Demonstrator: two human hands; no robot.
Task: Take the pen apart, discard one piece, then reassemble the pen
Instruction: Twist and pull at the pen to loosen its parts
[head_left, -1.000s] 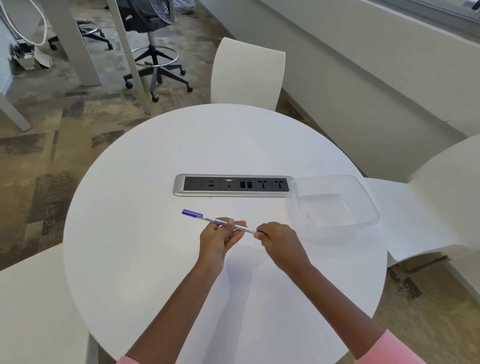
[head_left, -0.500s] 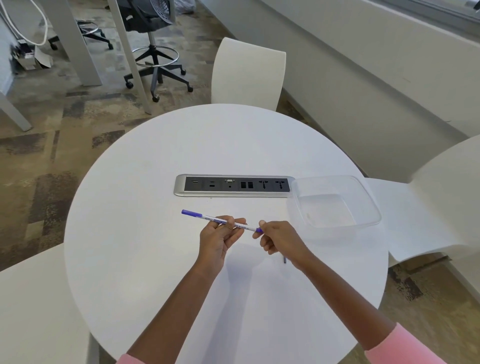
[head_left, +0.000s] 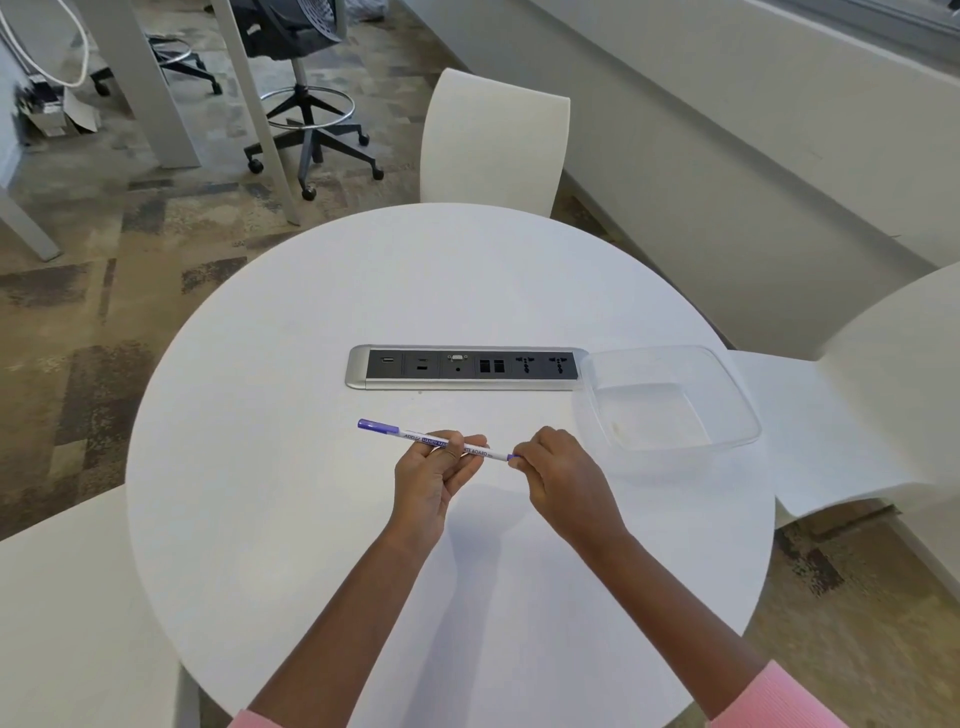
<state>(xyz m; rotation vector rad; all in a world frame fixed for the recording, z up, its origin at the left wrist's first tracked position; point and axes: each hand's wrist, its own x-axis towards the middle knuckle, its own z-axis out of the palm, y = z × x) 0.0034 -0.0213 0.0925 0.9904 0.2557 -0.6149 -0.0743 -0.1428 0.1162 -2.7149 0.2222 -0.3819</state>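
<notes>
A thin white marker pen (head_left: 415, 435) with a purple cap at its left end is held level above the round white table (head_left: 260, 519). My left hand (head_left: 432, 475) grips the pen's barrel near the middle, fingers curled round it. My right hand (head_left: 558, 475) pinches the small purple piece at the pen's right end. A clear plastic container (head_left: 670, 402) stands just right of my right hand; it looks to hold nothing.
A silver and black socket strip (head_left: 462, 368) is set into the table beyond the pen. White chairs stand at the far side (head_left: 493, 140), at the right (head_left: 857, 405) and at the near left (head_left: 67, 623). An office stool (head_left: 306, 104) stands on the carpet behind.
My right hand drew slightly away from the pen's right end half a second ago, with a small thin piece below it, and is now back on the purple end. The left hand stayed put.
</notes>
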